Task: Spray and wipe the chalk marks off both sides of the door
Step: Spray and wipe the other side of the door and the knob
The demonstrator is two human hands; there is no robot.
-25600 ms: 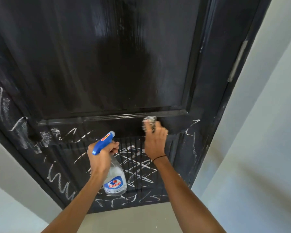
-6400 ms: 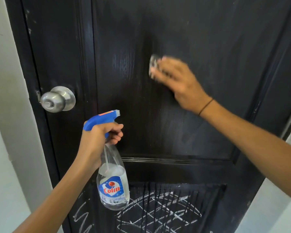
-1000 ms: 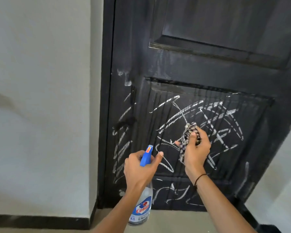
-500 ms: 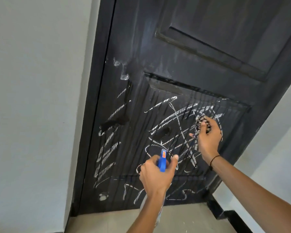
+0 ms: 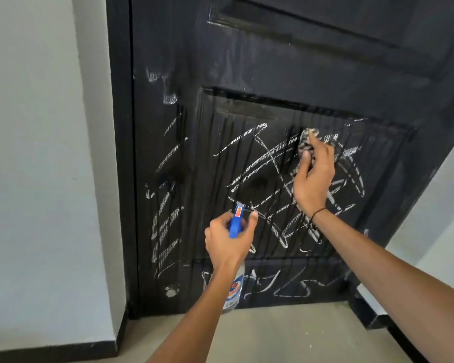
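Observation:
The black door (image 5: 286, 61) fills the upper right of the view. White chalk marks (image 5: 260, 174) cross its wet lower panel, run down the left stile and along the bottom rail. My right hand (image 5: 312, 176) grips a patterned cloth (image 5: 306, 144) and presses it on the upper part of the lower panel. My left hand (image 5: 228, 238) grips the blue trigger head of a clear spray bottle (image 5: 235, 286), held in front of the door's lower middle; my forearm hides most of the bottle.
A pale wall (image 5: 42, 153) with a black skirting (image 5: 53, 348) stands left of the door frame. Beige floor (image 5: 286, 336) lies below. Another pale wall (image 5: 435, 218) with a black base meets the door on the right.
My right hand has carried the cloth a little higher on the lower panel. The left hand keeps the bottle in front of the door. The view has shifted slightly right and closer.

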